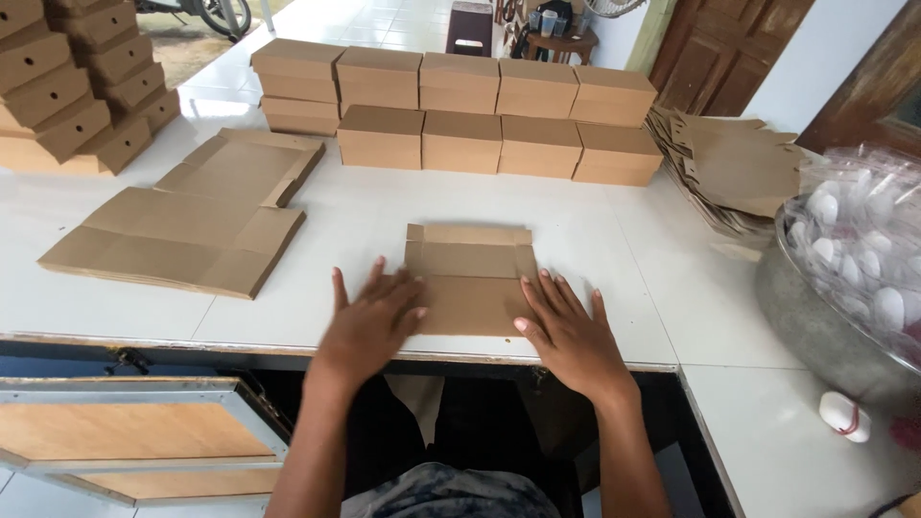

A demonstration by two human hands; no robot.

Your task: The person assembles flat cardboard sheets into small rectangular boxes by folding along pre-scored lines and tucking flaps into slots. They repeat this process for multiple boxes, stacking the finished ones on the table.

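A flat brown cardboard box blank (468, 273) lies on the white tiled surface (595, 240) in front of me, its far flap creased. My left hand (372, 321) presses flat on its left part, fingers spread. My right hand (569, 331) lies flat on its right edge, fingers together and partly on the white surface. Neither hand grips anything.
Stacks of flat blanks (192, 216) lie at the left, more blanks (729, 168) at the right. Rows of folded brown boxes (480, 110) stand behind, a taller stack (72, 82) at far left. A metal basin (825, 307) with bagged white items sits right. A small white bagged piece (844, 417) lies near it.
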